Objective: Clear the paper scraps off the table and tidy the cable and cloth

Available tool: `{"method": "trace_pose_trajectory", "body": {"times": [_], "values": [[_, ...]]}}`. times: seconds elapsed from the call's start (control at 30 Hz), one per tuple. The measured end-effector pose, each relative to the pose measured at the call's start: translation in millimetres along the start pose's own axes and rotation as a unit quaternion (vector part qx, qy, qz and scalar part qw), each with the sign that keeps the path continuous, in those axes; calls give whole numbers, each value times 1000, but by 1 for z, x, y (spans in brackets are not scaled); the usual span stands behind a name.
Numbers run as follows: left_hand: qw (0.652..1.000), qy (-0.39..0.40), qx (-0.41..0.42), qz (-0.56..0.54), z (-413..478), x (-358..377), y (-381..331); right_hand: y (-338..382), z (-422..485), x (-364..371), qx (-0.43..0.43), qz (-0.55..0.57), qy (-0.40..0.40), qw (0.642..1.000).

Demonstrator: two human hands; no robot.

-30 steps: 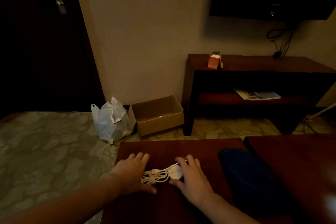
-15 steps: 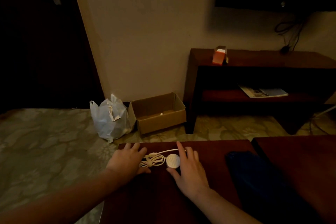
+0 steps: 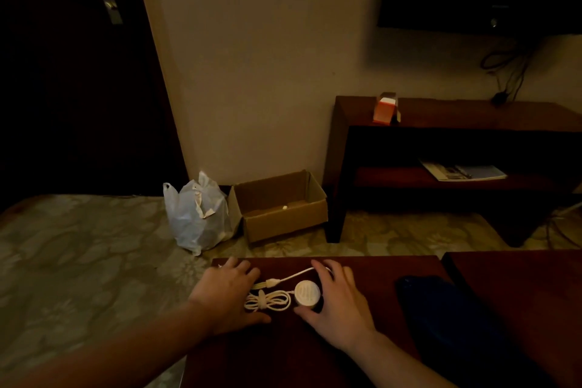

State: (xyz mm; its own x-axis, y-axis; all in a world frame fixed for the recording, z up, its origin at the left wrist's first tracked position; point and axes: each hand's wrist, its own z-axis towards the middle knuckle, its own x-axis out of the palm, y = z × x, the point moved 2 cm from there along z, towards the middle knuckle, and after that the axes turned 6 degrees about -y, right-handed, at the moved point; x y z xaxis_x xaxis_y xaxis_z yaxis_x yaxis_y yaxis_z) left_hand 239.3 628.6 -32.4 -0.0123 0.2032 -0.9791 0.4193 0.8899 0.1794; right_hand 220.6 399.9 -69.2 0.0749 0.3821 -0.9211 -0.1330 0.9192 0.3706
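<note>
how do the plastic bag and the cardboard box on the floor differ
The plastic bag is white and crumpled; the cardboard box is brown with stiff straight walls. The plastic bag bulges, its top bunched; the cardboard box stands open, nearly empty. Both sit side by side on the floor.

**Nothing is showing clearly enough to read**

Faint print is lying on the face of the round white charger disc (image 3: pixel 307 293), too small to read. The magazine (image 3: pixel 463 172) and the orange box (image 3: pixel 385 109) are showing only blurred marks.
</note>
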Motion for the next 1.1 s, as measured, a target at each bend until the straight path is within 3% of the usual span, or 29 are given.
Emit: {"method": "trace_pose_trajectory", "body": {"times": [0.7, 0.97, 1.1], "values": [[1000, 0, -3, -12, -4, -9, -15, 4, -1, -13, -34, -84, 81, 993], [999, 5, -39, 20, -45, -65, -35, 26, -32, -85, -32, -65, 39, 997], [998, -12, -66, 21, -70, -105, -51, 36, -55, -121, -36, -53, 56, 996]]}}
